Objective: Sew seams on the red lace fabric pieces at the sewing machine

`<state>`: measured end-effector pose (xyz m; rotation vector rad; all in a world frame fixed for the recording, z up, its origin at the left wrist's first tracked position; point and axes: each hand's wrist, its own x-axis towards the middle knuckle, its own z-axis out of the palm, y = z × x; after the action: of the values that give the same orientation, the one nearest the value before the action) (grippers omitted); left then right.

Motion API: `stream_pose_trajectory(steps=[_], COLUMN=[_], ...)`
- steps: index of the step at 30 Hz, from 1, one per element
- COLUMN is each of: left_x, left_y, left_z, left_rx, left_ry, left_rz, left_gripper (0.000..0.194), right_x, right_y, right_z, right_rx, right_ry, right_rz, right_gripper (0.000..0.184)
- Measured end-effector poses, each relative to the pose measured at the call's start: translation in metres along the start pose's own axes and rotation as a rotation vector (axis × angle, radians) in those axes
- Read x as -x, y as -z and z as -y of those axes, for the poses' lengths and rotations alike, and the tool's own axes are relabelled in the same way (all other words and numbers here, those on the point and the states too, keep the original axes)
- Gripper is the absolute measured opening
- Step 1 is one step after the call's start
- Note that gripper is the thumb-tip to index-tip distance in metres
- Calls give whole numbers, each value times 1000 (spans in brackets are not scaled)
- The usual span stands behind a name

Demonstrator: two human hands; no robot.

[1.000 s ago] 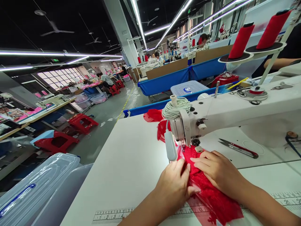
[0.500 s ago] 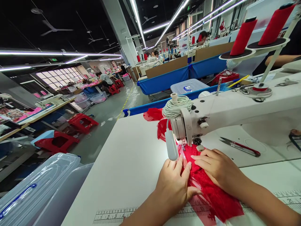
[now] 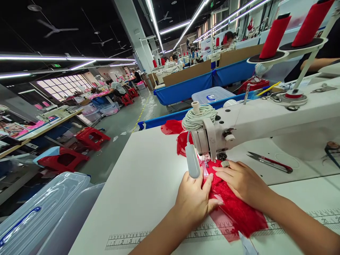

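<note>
A strip of red lace fabric (image 3: 239, 210) with a sheer red layer beneath it runs under the presser foot (image 3: 206, 163) of a white sewing machine (image 3: 260, 124). My left hand (image 3: 191, 198) rests on the fabric's left edge, fingers stretched toward the needle and thumb spread to the side. On the lace's right side lies my right hand (image 3: 243, 180), palm down with its fingers extended. Both hands are open and press the cloth to the table. A small grey lamp (image 3: 192, 161) hangs just above my left fingertips. More red fabric (image 3: 183, 141) lies behind the needle.
Red-handled thread snips (image 3: 271, 163) lie right of my right hand. A ruler scale (image 3: 127, 240) runs along the table's front. Two red thread cones (image 3: 275, 37) stand above the machine. A lidded plastic bin (image 3: 45, 209) sits at the left. Other people work farther back.
The red fabric has moved forward toward the needle, and its near end now lies farther from me. Both hands have shifted slightly forward with it. A pale scrap shows more at the front.
</note>
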<state>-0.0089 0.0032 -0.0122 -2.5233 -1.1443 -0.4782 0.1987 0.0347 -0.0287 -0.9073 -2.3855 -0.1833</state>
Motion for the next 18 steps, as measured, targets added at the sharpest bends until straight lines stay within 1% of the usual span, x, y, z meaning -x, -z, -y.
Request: stream_pose_trajectory(steps=[4, 7, 9, 11, 14, 15, 16, 18], left_x=[-4, -7, -9, -9, -7, -7, -6, -5], left_y=[3, 6, 7, 8, 8, 8, 8, 7], left_z=[3, 6, 7, 8, 6, 4, 3, 1], left_rx=[17, 97, 157, 166, 127, 122, 125, 138], left_ry=[-4, -79, -156, -185, -135, -118, -108, -94], left_rz=[-7, -9, 39, 94, 130, 134, 137, 136], left_gripper=[70, 71, 60, 42, 25, 23, 24, 37], right_x=[-1, -1, 1, 3, 6, 6, 6, 6], right_y=[1, 4, 6, 8, 7, 6, 6, 4], right_z=[-2, -3, -3, -3, -2, -2, -1, -1], right_rx=[-9, -39, -97, -150, -156, -153, -153, -162], right_ry=[-19, -3, 28, 52, 66, 66, 69, 65], right_rz=[50, 65, 55, 46, 19, 6, -7, -29], right_gripper=[42, 45, 44, 41, 39, 38, 36, 35])
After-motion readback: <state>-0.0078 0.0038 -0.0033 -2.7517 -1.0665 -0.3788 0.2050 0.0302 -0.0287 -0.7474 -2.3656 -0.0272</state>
